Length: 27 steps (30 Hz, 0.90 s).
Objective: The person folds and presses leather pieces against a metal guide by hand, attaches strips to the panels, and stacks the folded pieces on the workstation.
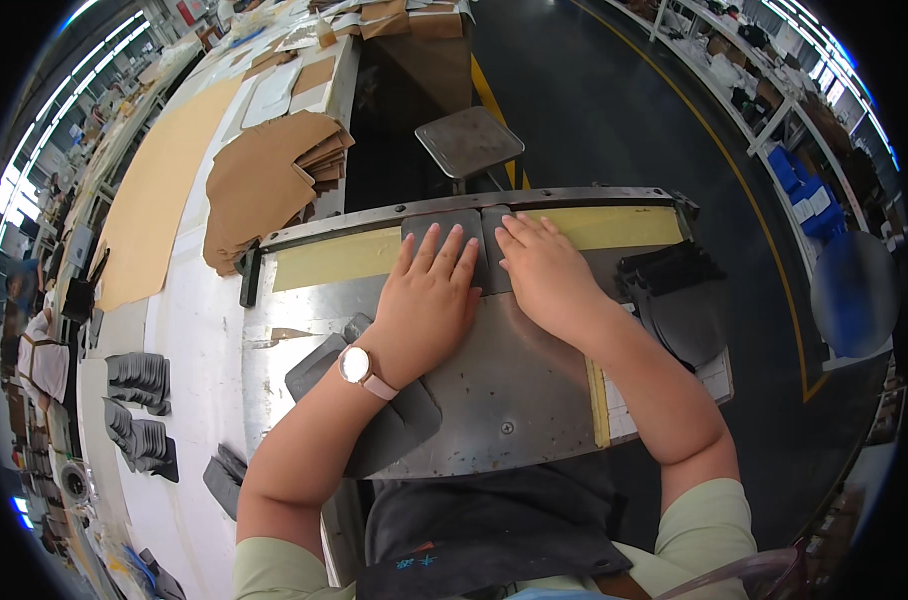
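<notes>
On a metal machine table [504, 390], my left hand [432, 305] lies flat, fingers spread, its fingertips on a dark grey flat piece [464, 219] against the far bar. My right hand [554, 270] is also stretched out flat, its fingertips beside and on a narrower grey piece [493, 278] next to the first. Neither hand grips anything. Beneath my left wrist and forearm lie larger dark grey pieces [399, 430], partly hidden. Right of my right forearm sit a pile of black strips [669, 270] and a rounded grey piece [689, 330].
A metal bar [584, 196] edges the table's far side, with yellow strips [339, 258] before it. Leftward, a white table [209, 340] carries brown sheets [259, 180] and stacked grey pieces [139, 380]. A stool [469, 138] stands beyond; shelves with blue bins [819, 210] are at right.
</notes>
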{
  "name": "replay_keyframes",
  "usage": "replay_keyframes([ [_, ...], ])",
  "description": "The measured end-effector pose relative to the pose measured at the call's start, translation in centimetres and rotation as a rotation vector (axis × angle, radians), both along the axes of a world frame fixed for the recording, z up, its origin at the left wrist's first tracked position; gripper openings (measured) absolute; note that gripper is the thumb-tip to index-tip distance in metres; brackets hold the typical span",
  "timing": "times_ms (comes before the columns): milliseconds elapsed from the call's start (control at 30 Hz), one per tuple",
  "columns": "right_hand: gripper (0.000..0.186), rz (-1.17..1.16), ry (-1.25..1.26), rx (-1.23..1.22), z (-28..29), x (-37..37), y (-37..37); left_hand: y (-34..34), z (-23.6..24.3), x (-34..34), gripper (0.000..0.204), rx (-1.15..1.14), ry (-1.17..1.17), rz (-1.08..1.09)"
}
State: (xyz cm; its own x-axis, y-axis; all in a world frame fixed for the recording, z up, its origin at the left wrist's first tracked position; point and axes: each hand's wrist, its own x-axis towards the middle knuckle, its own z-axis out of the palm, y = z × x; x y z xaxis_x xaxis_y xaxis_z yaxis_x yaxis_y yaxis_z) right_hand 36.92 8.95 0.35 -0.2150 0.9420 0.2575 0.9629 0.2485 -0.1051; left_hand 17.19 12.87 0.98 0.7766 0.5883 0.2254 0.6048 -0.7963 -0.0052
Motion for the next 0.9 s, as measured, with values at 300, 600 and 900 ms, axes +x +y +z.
replay_keyframes([
  [300,0.042,0.065,0.044,0.054,-1.1,-0.1,0.4,-1.0,-0.4,0.0,0.073,-0.050,0.029,-0.002],
  [600,0.047,0.077,0.065,0.015,-1.4,0.1,0.9,-0.4,-0.8,0.1,0.070,-0.027,0.034,0.036],
  [900,0.045,0.062,0.055,0.055,-1.3,-0.2,1.1,0.5,-1.4,0.1,0.055,-0.009,-0.070,0.004],
])
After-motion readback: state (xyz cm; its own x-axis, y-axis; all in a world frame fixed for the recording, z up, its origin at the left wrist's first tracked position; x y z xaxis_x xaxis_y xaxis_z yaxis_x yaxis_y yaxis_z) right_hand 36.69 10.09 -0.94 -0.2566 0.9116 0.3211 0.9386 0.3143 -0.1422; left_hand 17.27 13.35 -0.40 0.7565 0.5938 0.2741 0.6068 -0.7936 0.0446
